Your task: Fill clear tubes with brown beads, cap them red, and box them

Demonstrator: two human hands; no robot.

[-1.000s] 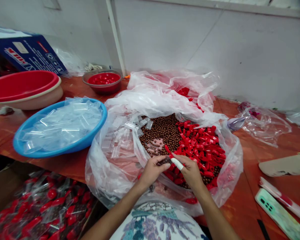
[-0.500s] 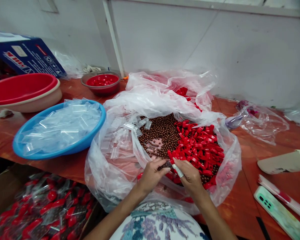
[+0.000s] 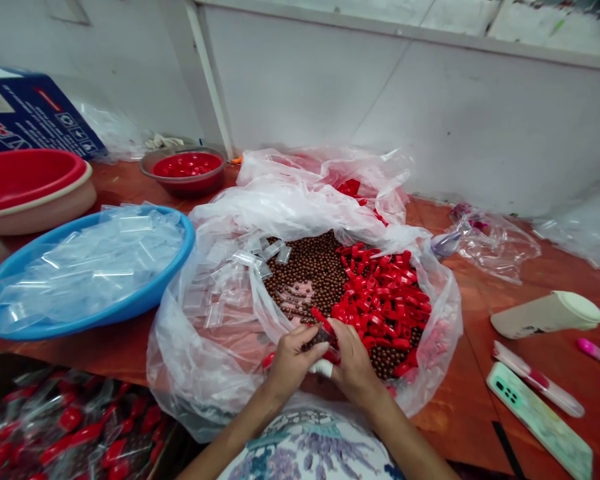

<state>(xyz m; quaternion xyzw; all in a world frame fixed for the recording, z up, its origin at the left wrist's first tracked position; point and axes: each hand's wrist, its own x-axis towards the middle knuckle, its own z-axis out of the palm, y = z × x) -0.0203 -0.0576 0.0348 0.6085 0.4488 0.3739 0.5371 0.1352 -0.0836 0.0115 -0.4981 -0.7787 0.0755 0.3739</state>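
Observation:
Pinched in my left hand (image 3: 286,365) is a small clear plastic case (image 3: 314,338) with dark brown beads inside. My right hand (image 3: 355,363), a white wrap on its thumb, grips a red plastic cap (image 3: 322,320) at the case's upper end; my fingers hide how far the two are joined. Below both hands spreads a white plastic bag (image 3: 180,363) with its mouth open. Loose brown beads (image 3: 313,263) lie inside it, with a heap of red caps (image 3: 380,300) on the right and several empty clear cases (image 3: 220,283) on the left.
Clear cases fill a blue basin (image 3: 193,243) at left. Behind it stand stacked red and beige basins (image 3: 87,193) and a bowl of red pieces (image 3: 155,175). Filled red-capped cases (image 3: 70,420) lie lower left. A cup (image 3: 535,317) and a phone (image 3: 545,427) lie at right.
The view has shifted, so the table's things sit further left. My right hand has turned and moved closer against my left, and the red cap now stands up at the case's end.

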